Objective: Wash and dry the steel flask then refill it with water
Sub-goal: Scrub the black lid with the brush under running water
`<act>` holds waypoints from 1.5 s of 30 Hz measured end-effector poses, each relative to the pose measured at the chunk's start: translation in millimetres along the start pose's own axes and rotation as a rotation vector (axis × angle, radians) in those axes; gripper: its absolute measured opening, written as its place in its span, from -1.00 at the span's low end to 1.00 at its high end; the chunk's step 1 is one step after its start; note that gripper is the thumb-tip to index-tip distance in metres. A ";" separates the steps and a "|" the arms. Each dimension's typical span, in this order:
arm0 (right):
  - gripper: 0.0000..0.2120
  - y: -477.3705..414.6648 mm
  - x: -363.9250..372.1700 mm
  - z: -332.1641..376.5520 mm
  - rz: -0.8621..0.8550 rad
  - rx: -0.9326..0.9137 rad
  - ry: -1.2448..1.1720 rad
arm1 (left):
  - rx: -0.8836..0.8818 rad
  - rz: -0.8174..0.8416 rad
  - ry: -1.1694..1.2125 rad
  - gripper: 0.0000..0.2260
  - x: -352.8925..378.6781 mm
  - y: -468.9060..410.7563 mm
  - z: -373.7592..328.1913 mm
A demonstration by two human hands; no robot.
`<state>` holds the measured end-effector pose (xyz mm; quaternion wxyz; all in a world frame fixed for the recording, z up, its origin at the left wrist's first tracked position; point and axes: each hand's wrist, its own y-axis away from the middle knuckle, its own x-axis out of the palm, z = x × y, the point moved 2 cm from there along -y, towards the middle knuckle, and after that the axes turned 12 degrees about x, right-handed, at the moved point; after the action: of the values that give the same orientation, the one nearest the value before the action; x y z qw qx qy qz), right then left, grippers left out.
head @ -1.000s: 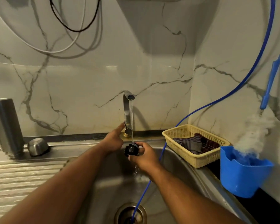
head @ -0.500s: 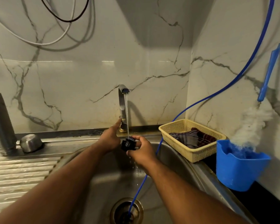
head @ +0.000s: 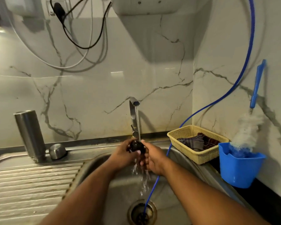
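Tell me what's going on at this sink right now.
A person holds a small black stopper under the running tap, left hand and right hand both gripping it over the sink. The steel flask stands on the drainboard at the left, a rounded steel cap beside it.

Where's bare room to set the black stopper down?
The ribbed drainboard, in front of steel flask and steel cap, left of the sink basin, is bare. Right side is crowded: yellow basket, blue holder; blue hose crosses the basin.
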<state>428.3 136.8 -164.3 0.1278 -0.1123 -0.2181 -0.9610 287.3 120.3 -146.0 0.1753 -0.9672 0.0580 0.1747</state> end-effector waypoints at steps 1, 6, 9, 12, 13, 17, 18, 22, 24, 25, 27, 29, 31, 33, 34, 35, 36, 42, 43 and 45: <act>-0.56 8.4 3.7 1.1 0.003 0.002 0.021 | 0.009 -0.019 -0.031 -0.62 -1.8 8.8 -2.4; -0.45 24.7 10.1 -2.0 -0.277 0.004 0.466 | -0.118 -0.180 0.119 -0.85 6.9 40.1 -7.1; -0.75 27.1 -0.5 5.0 -0.598 -0.204 1.068 | -0.249 -0.112 -0.031 -0.83 14.3 55.8 8.8; -0.85 49.2 2.3 33.3 -0.705 -0.498 1.005 | -0.104 -0.150 0.060 -0.88 3.9 52.6 3.8; -0.84 59.0 5.1 41.3 -0.701 -0.571 0.957 | -0.049 -0.191 0.066 -0.91 -2.3 50.2 0.5; -0.88 85.1 5.3 36.3 -0.523 -0.420 1.368 | -0.062 -0.094 -0.289 -0.90 -1.8 44.8 13.1; -0.87 87.6 3.6 32.4 -0.486 -0.338 1.504 | -0.062 -0.081 -0.297 -0.85 -2.9 45.4 15.7; -0.84 121.6 -20.3 55.2 -0.587 -0.352 1.595 | 0.029 -0.133 0.164 -0.80 2.2 43.2 1.6; -0.84 143.1 -33.4 74.5 -0.669 -0.361 1.633 | -0.059 0.003 0.118 -0.80 11.5 50.2 3.4; -0.85 153.9 -37.8 84.5 -0.706 -0.352 1.683 | -0.108 0.080 0.045 -0.80 15.4 55.0 8.6; -0.85 176.9 -49.7 105.1 -0.771 -0.319 1.840 | -0.079 0.096 0.040 -0.84 19.0 58.9 7.3; -0.75 195.5 -60.3 124.4 -0.770 -0.255 2.031 | 0.013 0.027 0.146 -0.85 16.4 54.6 -2.6; -0.65 209.5 -72.7 138.3 -0.727 -0.153 2.203 | 0.041 0.061 0.171 -0.84 19.1 54.8 -10.0; -0.56 215.9 -86.9 145.3 -0.706 -0.005 2.361 | 0.028 0.117 0.163 -0.81 25.1 57.6 -7.0; -0.52 217.6 -94.5 146.2 -0.706 0.089 2.433 | 0.024 0.137 0.167 -0.80 28.0 58.1 -4.3; -0.48 217.2 -102.3 145.8 -0.709 0.183 2.491 | 0.014 0.147 0.168 -0.80 28.7 58.9 -4.8; -0.46 216.6 -108.8 144.2 -0.717 0.257 2.529 | 0.010 0.151 0.169 -0.79 27.9 59.0 -5.9; -0.49 208.1 -127.6 132.3 -0.747 0.234 2.611 | -0.059 0.119 0.224 -0.83 28.9 58.6 -3.9; -0.50 209.9 -127.1 134.4 -0.759 0.224 2.607 | -0.077 0.108 0.246 -0.82 28.3 59.0 -4.8; -0.50 216.8 -122.5 144.7 -0.788 0.215 2.600 | -0.111 0.081 0.290 -0.79 26.7 58.4 -5.1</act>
<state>630.8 36.5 14.3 -0.0331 0.9454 -0.0317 -0.3228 303.7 62.7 -169.7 0.1041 -0.9873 0.1117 0.0430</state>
